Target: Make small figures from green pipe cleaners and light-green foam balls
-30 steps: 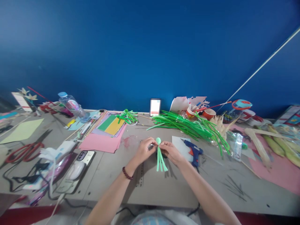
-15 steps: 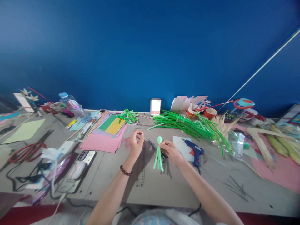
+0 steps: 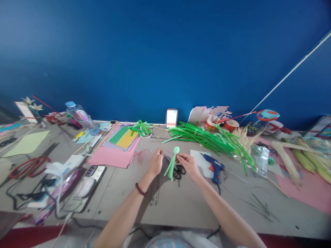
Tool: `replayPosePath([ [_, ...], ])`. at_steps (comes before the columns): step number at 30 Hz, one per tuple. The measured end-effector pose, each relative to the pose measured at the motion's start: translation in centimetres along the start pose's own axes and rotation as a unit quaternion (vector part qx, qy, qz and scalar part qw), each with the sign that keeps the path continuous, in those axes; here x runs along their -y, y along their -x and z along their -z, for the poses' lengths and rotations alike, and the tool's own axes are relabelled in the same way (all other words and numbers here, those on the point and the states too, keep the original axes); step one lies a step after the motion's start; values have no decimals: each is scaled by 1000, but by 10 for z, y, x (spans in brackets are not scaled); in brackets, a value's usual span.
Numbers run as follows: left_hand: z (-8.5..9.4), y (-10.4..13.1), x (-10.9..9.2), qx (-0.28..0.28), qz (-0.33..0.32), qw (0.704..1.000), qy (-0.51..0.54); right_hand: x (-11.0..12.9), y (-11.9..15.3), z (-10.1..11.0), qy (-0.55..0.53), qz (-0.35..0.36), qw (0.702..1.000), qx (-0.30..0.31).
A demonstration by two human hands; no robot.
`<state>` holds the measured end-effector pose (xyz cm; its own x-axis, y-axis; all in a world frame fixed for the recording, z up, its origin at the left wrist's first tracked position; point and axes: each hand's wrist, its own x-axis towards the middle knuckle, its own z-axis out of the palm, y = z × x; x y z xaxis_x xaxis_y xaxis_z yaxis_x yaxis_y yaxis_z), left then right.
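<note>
A light green pipe-cleaner figure (image 3: 171,166) with a round head and several hanging strands is pinched near its neck by my right hand (image 3: 188,165). Left of it, my left hand (image 3: 156,161) has its fingers pressed together; whatever they may hold is too small to make out. Black-handled scissors (image 3: 178,171) lie on the table behind the figure, partly hidden by it. Below my left hand lies a clear ruler (image 3: 155,194). A blue glue gun (image 3: 217,169) rests on white paper (image 3: 201,161) to the right of my right hand.
Green pipe cleaners (image 3: 207,138) lie at the back. Pink paper (image 3: 112,156), a phone (image 3: 86,189), a bottle (image 3: 81,115) and red-handled scissors (image 3: 31,167) are at the left. Corn husks (image 3: 287,160) and thin dark stems (image 3: 261,206) lie at the right.
My left hand has moved right, towards the figure, and its fingers have closed together. The figure's strands have swung left, and more of the scissors' handles shows.
</note>
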<state>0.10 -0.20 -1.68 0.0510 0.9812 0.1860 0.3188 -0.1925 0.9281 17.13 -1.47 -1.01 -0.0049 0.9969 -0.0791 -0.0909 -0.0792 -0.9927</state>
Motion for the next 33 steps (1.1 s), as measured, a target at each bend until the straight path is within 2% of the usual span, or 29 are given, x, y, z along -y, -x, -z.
replayPosePath([
  [6, -3, -1, -2, 30, 2, 999, -37, -7, -4, 3, -32, -2, 999, -8],
  [9, -5, -2, -4, 53, 28, 997, 50, -11, -4, 4, -29, 2, 1000, 1],
  [12, -7, -2, -6, 90, 71, 979, 171, -13, -5, 3, -22, 1, 1000, 12],
  [14, -10, -1, -6, 106, 93, 969, 204, -13, -5, 2, -17, -3, 1000, 17],
  [19, -18, 1, 0, 66, 143, 961, 226, -16, -6, 3, 7, -3, 1000, 9],
  [23, -19, 1, 3, 56, 203, 929, 304, -17, -5, 5, 39, 14, 999, -13],
  [27, -18, 0, 1, 56, 222, 902, 366, -11, -5, 6, 43, 35, 998, -38],
  [33, -18, 0, 0, 12, 238, 899, 368, -2, -3, 5, 3, 8, 999, -42],
])
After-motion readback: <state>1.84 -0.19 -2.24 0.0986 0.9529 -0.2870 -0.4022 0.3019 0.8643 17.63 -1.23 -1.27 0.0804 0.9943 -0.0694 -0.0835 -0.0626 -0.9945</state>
